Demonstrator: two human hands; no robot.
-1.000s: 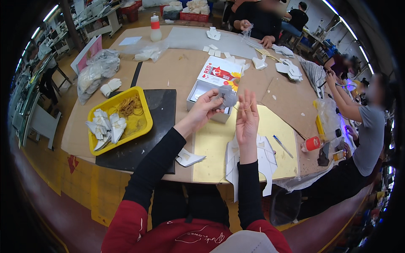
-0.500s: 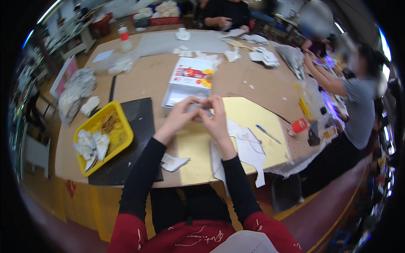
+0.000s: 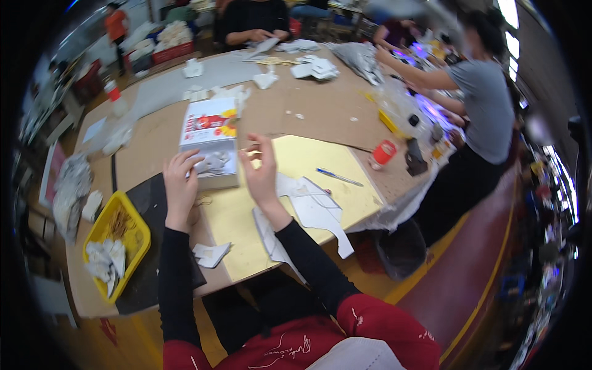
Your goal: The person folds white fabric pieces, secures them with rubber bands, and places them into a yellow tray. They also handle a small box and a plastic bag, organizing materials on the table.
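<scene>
Left hand (image 3: pixel 180 185): fingers spread loose, tips resting on the near edge of the box (image 3: pixel 209 145), gripping nothing.
Right hand (image 3: pixel 261 174): raised, thumb and forefinger pinched together; anything between them is too small to tell.
Box: on yellow sheet's (image 3: pixel 296 179) left edge.

One white box (image 3: pixel 209 145), one yellow tray (image 3: pixel 139 237), one blue pen (image 3: pixel 339 177), one red cup (image 3: pixel 383 152).

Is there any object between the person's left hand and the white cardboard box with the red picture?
Nothing visible stands between them. The left hand already rests its fingers on the near end of the white cardboard box. The right hand is raised beside the box, apart from it.
</scene>
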